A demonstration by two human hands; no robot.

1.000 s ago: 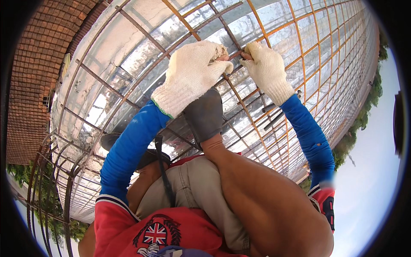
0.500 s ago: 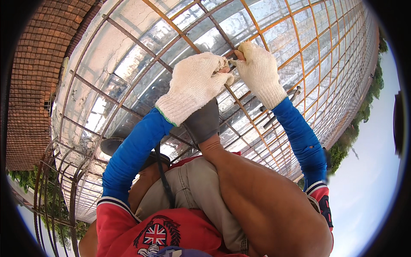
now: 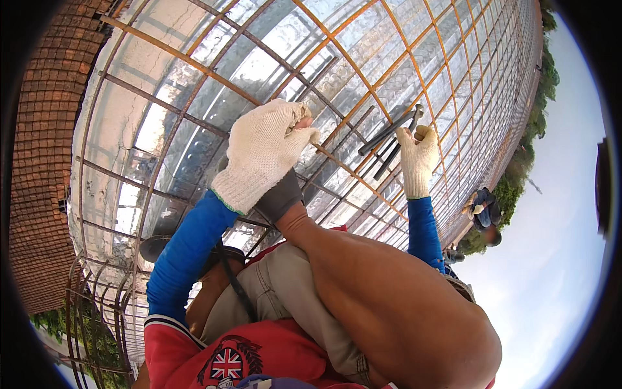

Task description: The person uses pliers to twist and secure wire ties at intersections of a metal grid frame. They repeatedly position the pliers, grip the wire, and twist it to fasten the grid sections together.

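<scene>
My left hand (image 3: 262, 155), in a white knitted glove, is held above the bar mesh with thumb and fingers pinched together. Whatever may be between its fingertips is too small to make out. Farther right, my right hand (image 3: 419, 159), gloved the same way, has its fingers curled at the metal pincers (image 3: 387, 134), close to their head. The pincers have dark handles, spread apart, and lie on the mesh. Beneath both hands runs the rusty steel bar mesh (image 3: 372, 87), its bars crossing in squares.
Shiny metal sheeting (image 3: 259, 65) shows under the mesh. A brown tiled roof (image 3: 48, 129) lies to the left, and bent bars (image 3: 116, 305) stand at lower left. My shoe (image 3: 282, 194) is below my left hand. Another person (image 3: 484, 211) is far off right.
My right hand has left the crossing where both hands were together and moved right and down to the pincers. The left hand remains pinched. The whole view has shifted.
</scene>
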